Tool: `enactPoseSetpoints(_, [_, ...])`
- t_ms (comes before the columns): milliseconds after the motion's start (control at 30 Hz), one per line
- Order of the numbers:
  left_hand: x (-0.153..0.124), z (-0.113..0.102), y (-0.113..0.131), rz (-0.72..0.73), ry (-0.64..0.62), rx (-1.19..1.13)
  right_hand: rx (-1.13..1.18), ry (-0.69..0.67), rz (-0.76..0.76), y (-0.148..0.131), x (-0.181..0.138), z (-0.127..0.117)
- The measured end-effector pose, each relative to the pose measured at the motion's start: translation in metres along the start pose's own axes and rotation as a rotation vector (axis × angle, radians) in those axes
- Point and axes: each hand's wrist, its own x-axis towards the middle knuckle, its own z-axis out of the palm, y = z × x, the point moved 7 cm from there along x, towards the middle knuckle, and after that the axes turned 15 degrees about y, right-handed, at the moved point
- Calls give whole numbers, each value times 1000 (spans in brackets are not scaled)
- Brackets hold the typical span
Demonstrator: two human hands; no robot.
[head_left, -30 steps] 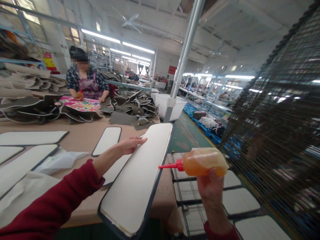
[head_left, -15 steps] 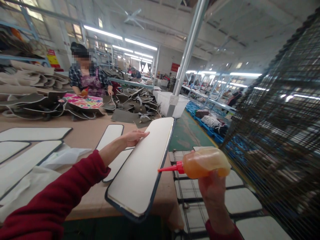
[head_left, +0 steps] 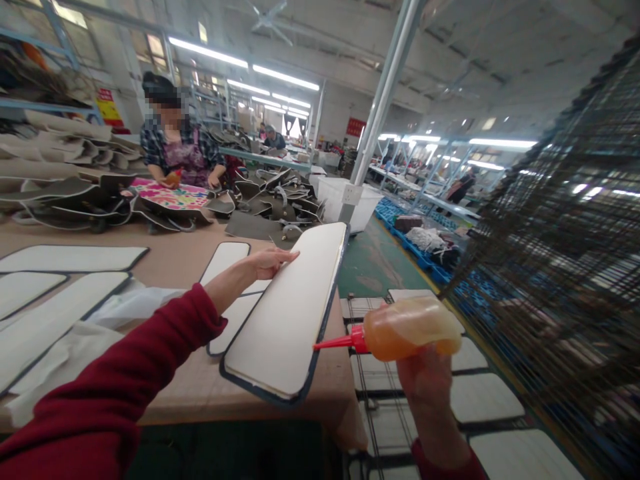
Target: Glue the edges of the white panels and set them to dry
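Head view: the two hands are well apart, each closed on something. Just off centre toward eleven o'clock, the left hand [head_left: 270,262] grips the left long edge of a white panel with dark-blue edging [head_left: 287,313]; its grip underneath is hidden. That panel is held tilted above the brown-covered table [head_left: 170,261], toward seven o'clock from centre. At four o'clock the right hand [head_left: 425,380] is wrapped around a squeeze bottle of amber liquid [head_left: 400,330], lying on its side, its red nozzle [head_left: 334,342] aimed toward nine o'clock. The nozzle's tip is at the panel's right border; whether it touches, I cannot tell. More edged panels [head_left: 75,258] lie on the table at nine o'clock, near crumpled white sheeting [head_left: 60,363]. At ten o'clock a co-worker [head_left: 185,157] stands behind a floral-printed sheet [head_left: 173,195].
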Motion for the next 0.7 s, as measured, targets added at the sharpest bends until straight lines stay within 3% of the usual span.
enactPoseSetpoints(700, [9,-22,-1,-16,186,-51,8,-19,-11,5,-4,-9])
